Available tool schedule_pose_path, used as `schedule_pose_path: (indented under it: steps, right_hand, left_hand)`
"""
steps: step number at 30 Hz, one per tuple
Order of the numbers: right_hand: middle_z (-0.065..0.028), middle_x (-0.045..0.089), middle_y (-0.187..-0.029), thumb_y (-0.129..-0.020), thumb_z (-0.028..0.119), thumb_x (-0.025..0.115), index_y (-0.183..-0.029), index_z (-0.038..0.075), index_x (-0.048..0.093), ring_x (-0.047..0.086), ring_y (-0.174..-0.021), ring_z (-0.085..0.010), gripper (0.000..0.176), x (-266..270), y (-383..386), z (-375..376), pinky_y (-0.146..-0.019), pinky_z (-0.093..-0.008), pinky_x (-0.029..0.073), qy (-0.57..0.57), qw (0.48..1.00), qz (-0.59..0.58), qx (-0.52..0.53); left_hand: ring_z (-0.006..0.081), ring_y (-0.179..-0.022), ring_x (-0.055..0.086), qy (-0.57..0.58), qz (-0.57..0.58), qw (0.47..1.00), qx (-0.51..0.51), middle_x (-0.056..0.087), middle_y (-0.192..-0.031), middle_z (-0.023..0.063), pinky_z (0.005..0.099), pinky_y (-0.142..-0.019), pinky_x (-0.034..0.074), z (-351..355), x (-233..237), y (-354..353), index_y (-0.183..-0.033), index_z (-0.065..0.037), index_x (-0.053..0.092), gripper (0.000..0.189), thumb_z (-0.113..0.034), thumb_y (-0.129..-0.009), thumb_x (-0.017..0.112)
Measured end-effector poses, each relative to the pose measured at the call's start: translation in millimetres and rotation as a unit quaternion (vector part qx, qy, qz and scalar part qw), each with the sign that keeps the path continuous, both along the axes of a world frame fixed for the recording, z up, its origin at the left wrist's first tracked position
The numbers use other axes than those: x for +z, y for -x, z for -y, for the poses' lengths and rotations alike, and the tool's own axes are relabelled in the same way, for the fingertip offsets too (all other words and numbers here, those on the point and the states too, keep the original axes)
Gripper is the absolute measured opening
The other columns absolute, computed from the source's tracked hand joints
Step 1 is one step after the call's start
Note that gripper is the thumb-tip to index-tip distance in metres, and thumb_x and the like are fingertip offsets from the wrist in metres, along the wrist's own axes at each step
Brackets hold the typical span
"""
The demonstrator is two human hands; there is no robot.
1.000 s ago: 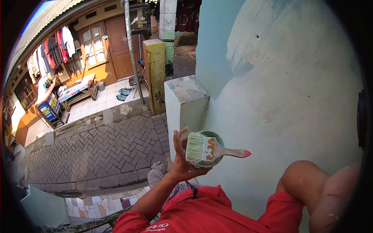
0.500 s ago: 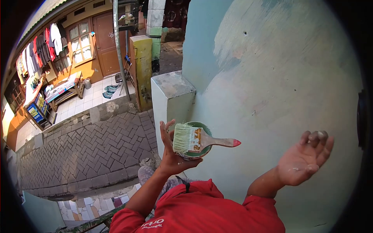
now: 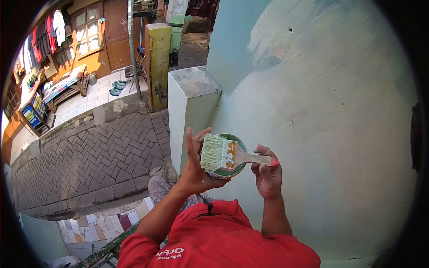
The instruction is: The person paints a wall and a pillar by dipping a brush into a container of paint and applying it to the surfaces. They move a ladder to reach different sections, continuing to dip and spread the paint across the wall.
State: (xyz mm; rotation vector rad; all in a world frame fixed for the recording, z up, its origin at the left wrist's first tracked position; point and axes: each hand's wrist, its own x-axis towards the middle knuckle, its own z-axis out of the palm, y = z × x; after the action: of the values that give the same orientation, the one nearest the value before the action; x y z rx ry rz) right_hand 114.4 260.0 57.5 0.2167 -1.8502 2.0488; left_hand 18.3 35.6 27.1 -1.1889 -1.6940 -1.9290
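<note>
My left hand is wrapped round a round paint container with green paint inside. Across the container's rim lies a wide brush, its pale green bristles to the left over my left fingers' side and its handle pointing right. The red tip of the handle is between the fingers and thumb of my right hand. Part of the container is hidden under the brush.
Beside me on the right rises a wall with patchy pale paint. A low pillar juts out ahead. To the left are a paved lane, a bench, a metal pole and hanging clothes.
My right hand has moved left from in front of the wall and its fingers have closed at the brush handle's end. The view has shifted slightly.
</note>
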Motion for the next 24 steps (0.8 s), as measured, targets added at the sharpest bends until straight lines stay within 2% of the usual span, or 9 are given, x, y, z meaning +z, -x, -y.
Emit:
schedule_pose_path:
  steps: [5,7,12,14,17,20,22,23,24]
  right_hand:
    - [-0.0136,0.063,-0.126,-0.098,0.041,0.07,-0.131,0.006,0.055,0.067,-0.109,-0.0193,0.05,7.4,5.1,13.4,-0.093,-0.0342,0.056,0.061,0.996,-0.066,0.02]
    - [-0.0147,0.067,-0.123,-0.101,0.042,0.065,-0.126,0.007,0.056,0.07,-0.11,-0.0244,0.044,12.6,10.3,11.4,-0.097,-0.0381,0.059,0.089,0.991,-0.094,-0.038]
    - [0.0,0.067,-0.093,-0.095,0.04,0.075,-0.11,0.015,0.06,0.065,-0.079,-0.0104,0.033,58.3,24.4,-0.8,-0.07,-0.0218,0.055,0.229,0.95,-0.023,-0.212]
    - [-0.0057,0.071,-0.094,-0.098,0.03,0.073,-0.105,0.012,0.056,0.072,-0.084,-0.0168,0.025,87.5,34.4,-19.8,-0.074,-0.0268,0.06,0.233,0.943,-0.069,-0.227]
    - [-0.0052,0.068,-0.1,-0.095,0.01,0.073,-0.106,0.01,0.056,0.071,-0.095,-0.0197,0.02,152.4,41.4,-39.0,-0.086,-0.029,0.059,0.114,0.95,-0.182,-0.229]
    - [-0.0095,0.064,-0.115,-0.095,0.001,0.066,-0.124,-0.004,0.057,0.07,-0.094,-0.0189,0.031,226.1,59.7,-52.8,-0.088,-0.0318,0.059,-0.107,0.901,-0.322,-0.271]
    - [-0.012,0.069,-0.116,-0.1,0.009,0.065,-0.114,-0.006,0.065,0.071,-0.099,-0.0202,0.02,270.4,78.6,-50.8,-0.087,-0.0323,0.061,-0.339,0.78,-0.373,-0.371]
    - [-0.0081,0.072,-0.11,-0.101,0.014,0.066,-0.111,0.0,0.069,0.071,-0.101,-0.0199,0.018,289.7,89.1,-54.9,-0.085,-0.0322,0.061,-0.484,0.667,-0.41,-0.39]
    - [-0.005,0.073,-0.108,-0.1,0.016,0.067,-0.111,0.006,0.07,0.072,-0.098,-0.0197,0.015,314.9,98.3,-59.7,-0.084,-0.0321,0.061,-0.652,0.467,-0.446,-0.397]
  left_hand:
    - [0.0461,-0.138,0.046,0.038,-0.003,0.999,0.005,0.029,-0.156,0.0323,0.0513,-0.112,0.042,4.5,3.0,2.6,-0.159,-0.014,-0.024,0.157,-0.015,-0.06,0.098]
    - [0.0458,-0.135,0.05,0.054,0.008,0.998,0.016,0.033,-0.154,0.0326,0.0521,-0.11,0.045,6.0,1.8,4.1,-0.159,-0.014,-0.023,0.156,-0.013,-0.06,0.097]
    - [0.04,-0.136,0.051,0.055,0.038,0.998,0.016,0.036,-0.155,0.0288,0.0518,-0.112,0.044,8.7,-1.8,8.3,-0.159,-0.016,-0.026,0.157,-0.014,-0.061,0.097]
    - [0.0397,-0.135,0.052,0.044,0.04,0.998,0.013,0.037,-0.155,0.028,0.0517,-0.112,0.044,9.6,-3.1,9.4,-0.159,-0.016,-0.026,0.156,-0.013,-0.062,0.097]
    - [0.0396,-0.134,0.054,0.039,0.029,0.999,0.015,0.039,-0.153,0.0278,0.0514,-0.11,0.046,10.7,-6.4,11.0,-0.159,-0.016,-0.025,0.156,-0.013,-0.061,0.097]
    - [0.0394,-0.134,0.054,0.032,0.056,0.998,0.012,0.039,-0.153,0.0272,0.0518,-0.11,0.047,12.4,-11.8,9.6,-0.159,-0.016,-0.024,0.155,-0.013,-0.061,0.097]
    - [0.0396,-0.134,0.054,0.031,0.056,0.998,0.018,0.039,-0.153,0.0266,0.0522,-0.11,0.047,14.1,-15.3,13.0,-0.159,-0.016,-0.024,0.154,-0.013,-0.062,0.096]
    - [0.0396,-0.134,0.054,0.027,0.057,0.998,0.014,0.039,-0.153,0.0266,0.0522,-0.11,0.047,14.7,-16.5,14.1,-0.159,-0.016,-0.024,0.154,-0.013,-0.062,0.096]
    - [0.0397,-0.134,0.054,0.028,0.065,0.997,0.016,0.04,-0.152,0.0265,0.0522,-0.11,0.047,15.4,-17.5,14.0,-0.159,-0.016,-0.023,0.154,-0.012,-0.062,0.096]
